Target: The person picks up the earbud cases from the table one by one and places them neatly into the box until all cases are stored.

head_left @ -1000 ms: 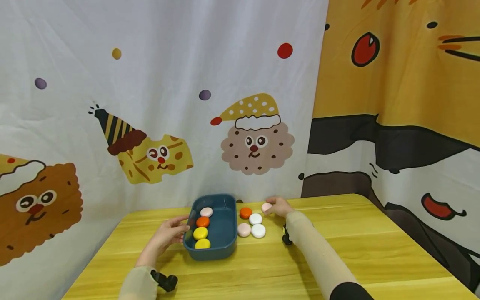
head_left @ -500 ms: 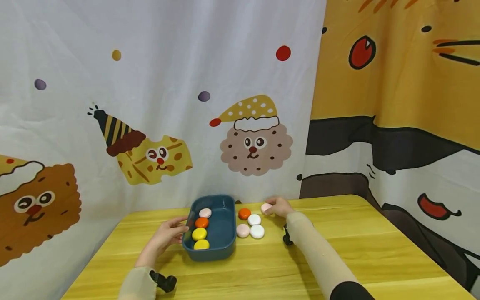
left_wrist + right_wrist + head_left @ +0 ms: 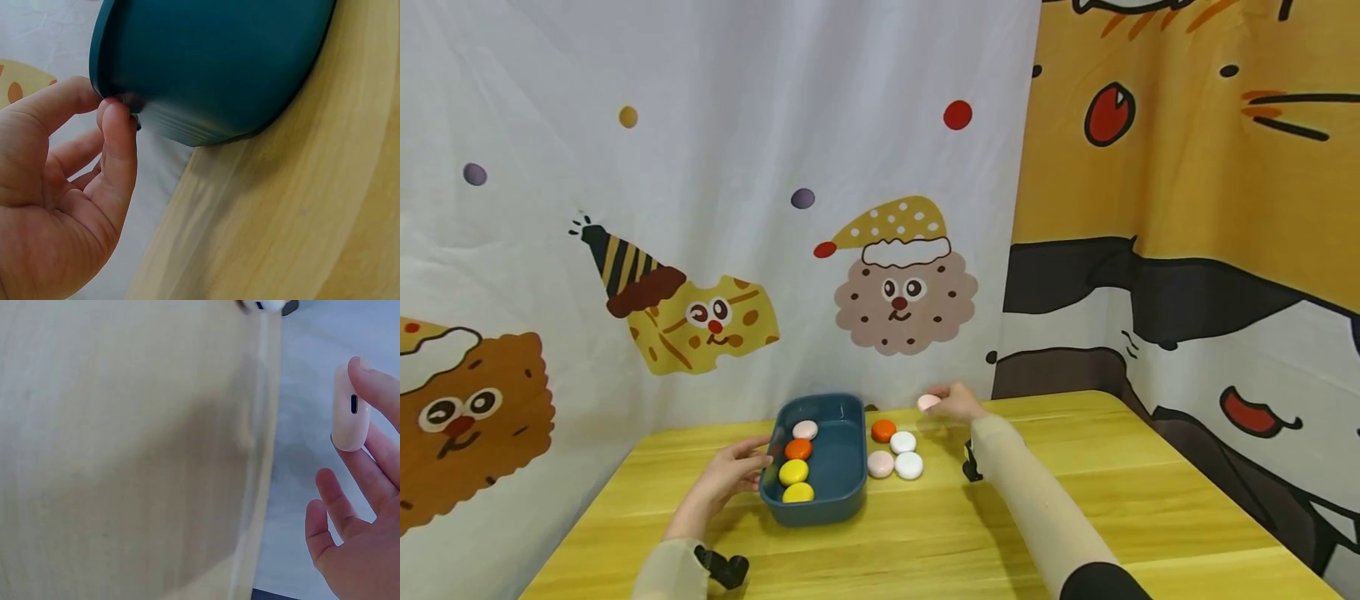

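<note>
My left hand pinches the left rim of a dark blue rectangular bin; the left wrist view shows thumb and forefinger meeting at the edge of the bin. Between the thumb and fingers of my right hand is a pale pink round disc, above the back of the table. The disc has rounded edges and a small dark slot in its side. Inside the bin, along its left side, lie a pink disc, an orange disc and two yellow discs.
Right of the bin, an orange disc, a pink disc and two white discs lie close together on the yellow wood-grain table. A printed curtain hangs right behind the table's back edge.
My right hand has raised the pink disc from the table. The left hand keeps its grip on the bin. The head view has shifted slightly, moving the scene down and left.
</note>
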The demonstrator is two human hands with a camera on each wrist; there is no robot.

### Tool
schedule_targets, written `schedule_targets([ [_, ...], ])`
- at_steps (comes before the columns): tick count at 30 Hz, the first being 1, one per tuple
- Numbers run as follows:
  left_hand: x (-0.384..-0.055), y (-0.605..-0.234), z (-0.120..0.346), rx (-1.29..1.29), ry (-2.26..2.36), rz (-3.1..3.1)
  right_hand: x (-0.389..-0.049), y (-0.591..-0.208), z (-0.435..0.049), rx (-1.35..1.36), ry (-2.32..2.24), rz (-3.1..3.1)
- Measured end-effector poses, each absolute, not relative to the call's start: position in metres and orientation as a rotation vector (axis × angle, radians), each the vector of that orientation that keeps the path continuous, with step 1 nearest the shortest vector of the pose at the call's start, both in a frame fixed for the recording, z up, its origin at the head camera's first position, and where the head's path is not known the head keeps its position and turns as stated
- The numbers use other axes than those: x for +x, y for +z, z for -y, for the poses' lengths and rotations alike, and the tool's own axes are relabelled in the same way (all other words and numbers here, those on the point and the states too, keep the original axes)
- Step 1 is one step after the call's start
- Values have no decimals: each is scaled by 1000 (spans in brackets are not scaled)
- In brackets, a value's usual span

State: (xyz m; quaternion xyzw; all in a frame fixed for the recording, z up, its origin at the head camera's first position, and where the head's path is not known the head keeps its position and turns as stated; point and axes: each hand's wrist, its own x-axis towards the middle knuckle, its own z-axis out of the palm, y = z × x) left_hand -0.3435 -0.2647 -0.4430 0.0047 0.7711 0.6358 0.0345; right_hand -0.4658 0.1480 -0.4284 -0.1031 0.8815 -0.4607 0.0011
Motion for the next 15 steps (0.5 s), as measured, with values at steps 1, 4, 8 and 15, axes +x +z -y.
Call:
schedule_targets([
  [1,-344,-443,265,23,1950,-2373,-465,-426,-148,-337,-1445,-2770],
  [4,-343,-442,265,31,1948,-2371,-465,-420,-149,-370,-1433,-2785],
  [8,-344,-442,265,9,1952,-2368,-468,-416,-149,-369,-1445,-2791],
  [15,-344,-444,263,-3,1944,-2377,-469,-407,-150,-365,-1443,-2799],
])
